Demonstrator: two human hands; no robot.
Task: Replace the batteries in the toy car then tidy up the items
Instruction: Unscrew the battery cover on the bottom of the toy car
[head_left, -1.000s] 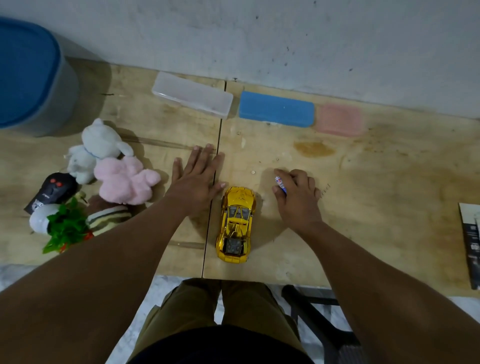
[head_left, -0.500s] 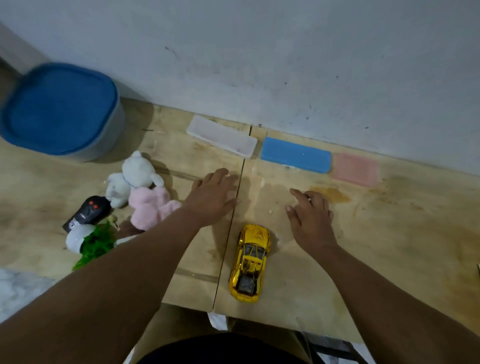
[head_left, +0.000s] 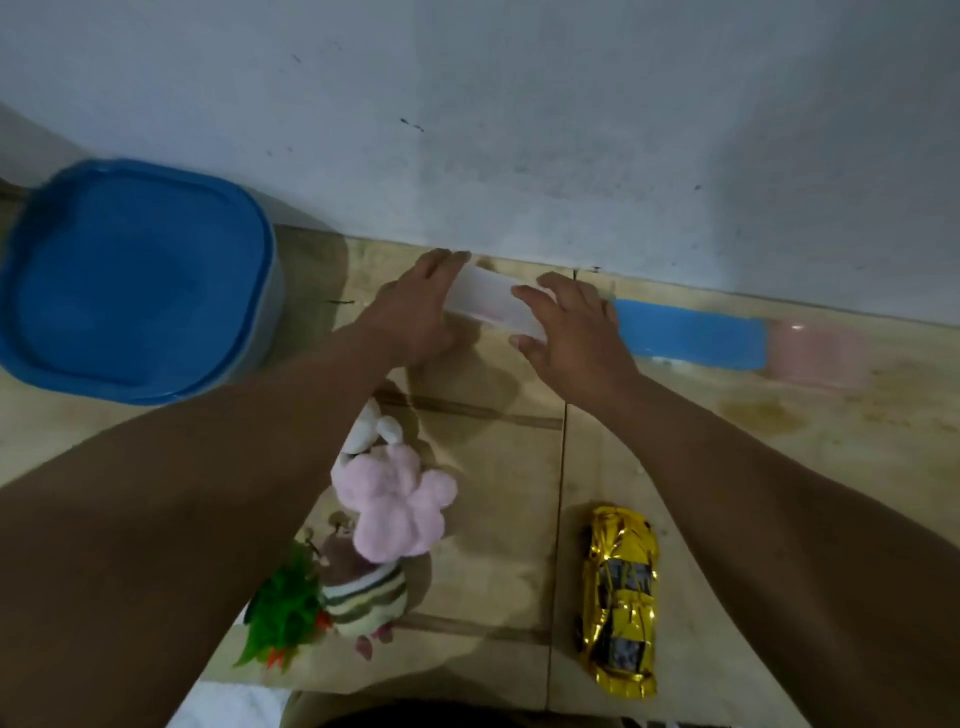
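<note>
I see both hands stretched forward to the far edge of the tabletop (head_left: 779, 467), near the wall. The left hand (head_left: 415, 312) grasps the left end of a clear white box (head_left: 491, 304), with its fingers laid over the top of that end. The right hand (head_left: 571, 332) is on the right end of the same box; its fingers are spread and only a little bent, and I cannot tell if they really clamp the box or only touch it. The picture is blurred here.

Just right of the right hand a blue box (head_left: 691, 335) lies along the wall, and beyond it a pink box (head_left: 815, 353). Left of the left hand stands a container with a blue lid (head_left: 130, 275).

The yellow toy car (head_left: 621, 603) lies well behind the right hand, close to me, beside the right forearm. Under the left forearm I see a pink plush (head_left: 395, 504), a striped plush (head_left: 363, 597) and a green plastic plant (head_left: 283, 608).
</note>
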